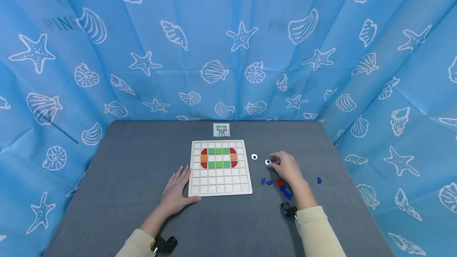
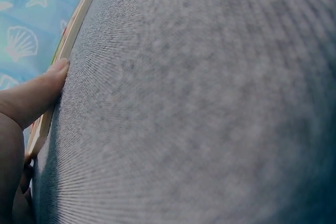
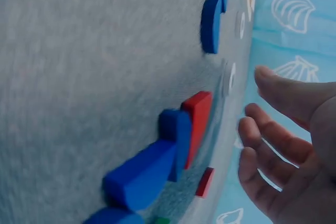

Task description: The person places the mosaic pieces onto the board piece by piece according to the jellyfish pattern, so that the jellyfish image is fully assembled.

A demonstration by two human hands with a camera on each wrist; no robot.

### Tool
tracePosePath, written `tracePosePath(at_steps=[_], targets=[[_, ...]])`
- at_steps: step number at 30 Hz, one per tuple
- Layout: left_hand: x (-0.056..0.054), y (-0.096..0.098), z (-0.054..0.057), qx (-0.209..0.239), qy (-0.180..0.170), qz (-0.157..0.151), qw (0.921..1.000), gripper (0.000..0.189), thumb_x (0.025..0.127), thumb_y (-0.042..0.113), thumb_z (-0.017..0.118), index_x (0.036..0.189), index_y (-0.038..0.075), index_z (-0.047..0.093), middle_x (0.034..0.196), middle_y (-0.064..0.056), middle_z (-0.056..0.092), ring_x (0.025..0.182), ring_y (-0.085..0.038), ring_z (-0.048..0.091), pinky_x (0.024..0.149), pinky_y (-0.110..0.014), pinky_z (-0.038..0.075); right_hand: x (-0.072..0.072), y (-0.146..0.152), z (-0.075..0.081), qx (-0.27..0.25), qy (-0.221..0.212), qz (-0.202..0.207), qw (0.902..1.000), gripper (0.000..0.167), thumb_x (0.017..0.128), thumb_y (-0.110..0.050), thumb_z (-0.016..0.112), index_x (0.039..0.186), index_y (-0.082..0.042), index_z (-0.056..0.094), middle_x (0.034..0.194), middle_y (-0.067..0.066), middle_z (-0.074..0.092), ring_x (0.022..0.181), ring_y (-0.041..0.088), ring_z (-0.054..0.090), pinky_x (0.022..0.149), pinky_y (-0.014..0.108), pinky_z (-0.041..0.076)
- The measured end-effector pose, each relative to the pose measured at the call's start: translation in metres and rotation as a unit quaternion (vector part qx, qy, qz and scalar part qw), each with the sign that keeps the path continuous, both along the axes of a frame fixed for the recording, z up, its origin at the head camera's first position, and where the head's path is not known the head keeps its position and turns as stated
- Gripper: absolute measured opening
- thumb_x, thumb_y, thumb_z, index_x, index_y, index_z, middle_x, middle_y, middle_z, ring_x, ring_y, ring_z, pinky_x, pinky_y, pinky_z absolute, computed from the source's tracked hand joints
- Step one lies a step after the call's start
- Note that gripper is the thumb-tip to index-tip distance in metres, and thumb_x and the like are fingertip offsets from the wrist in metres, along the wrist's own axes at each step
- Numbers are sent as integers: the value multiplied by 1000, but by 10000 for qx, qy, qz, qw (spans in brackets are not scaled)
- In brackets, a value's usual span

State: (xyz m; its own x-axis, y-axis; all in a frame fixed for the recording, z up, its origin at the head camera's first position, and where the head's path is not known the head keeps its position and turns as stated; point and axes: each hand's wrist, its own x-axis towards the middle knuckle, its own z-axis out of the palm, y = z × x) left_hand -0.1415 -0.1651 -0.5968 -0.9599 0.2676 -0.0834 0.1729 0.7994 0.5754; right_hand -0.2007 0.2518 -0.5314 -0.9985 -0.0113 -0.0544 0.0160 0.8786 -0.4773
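A white grid board [image 1: 220,178] lies on the table, with green, red and orange pieces [image 1: 219,164] set in a rounded outline in its upper rows. My left hand [image 1: 175,193] rests at the board's lower left corner, fingers along the left edge. In the left wrist view its thumb [image 2: 39,95] touches the board's edge [image 2: 84,11]. Right of the board, my right hand [image 1: 287,165] is over the table, its thumb and fingers apart in the right wrist view. Its fingertips are right by a white disc [image 3: 231,78] with a dark centre; a second white disc [image 1: 254,156] lies nearer the board.
Blue pieces [image 1: 269,182] and a red piece [image 1: 280,182] lie loose below the right hand, and one blue piece [image 1: 319,180] sits farther right. A small pattern card [image 1: 221,129] lies behind the board. A blue shell-print curtain [image 1: 214,50] hangs around the table.
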Motion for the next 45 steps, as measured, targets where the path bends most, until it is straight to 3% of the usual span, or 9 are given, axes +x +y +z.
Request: tracePosePath(at_steps=[8, 19, 45], targets=[[1, 0, 2, 75, 68, -24, 9999, 121, 74, 74, 73, 162, 11, 20, 169, -8, 20, 157, -32, 9, 125, -54, 13, -6, -2, -13, -32, -214, 210, 9995, 32, 87, -12, 79, 118, -4, 74, 108, 14, 67, 87, 22, 60, 78, 43, 54], [2, 0, 6, 100, 130, -68, 9998, 119, 74, 70, 75, 162, 9, 21, 169, -9, 20, 157, -33, 10, 125, -54, 14, -9, -7, -13, -123, -177, 133, 9997, 23, 91, -10, 75, 112, 0, 74, 111, 17, 66, 88, 24, 64, 78, 43, 57], [1, -1, 4, 109, 10, -53, 9999, 119, 75, 71, 73, 162, 11, 19, 169, -7, 17, 158, -31, 7, 126, -53, 11, -10, -35, 13, 18, 236, 278, 9993, 28, 90, -16, 78, 116, -5, 75, 110, 13, 69, 89, 22, 65, 78, 43, 56]])
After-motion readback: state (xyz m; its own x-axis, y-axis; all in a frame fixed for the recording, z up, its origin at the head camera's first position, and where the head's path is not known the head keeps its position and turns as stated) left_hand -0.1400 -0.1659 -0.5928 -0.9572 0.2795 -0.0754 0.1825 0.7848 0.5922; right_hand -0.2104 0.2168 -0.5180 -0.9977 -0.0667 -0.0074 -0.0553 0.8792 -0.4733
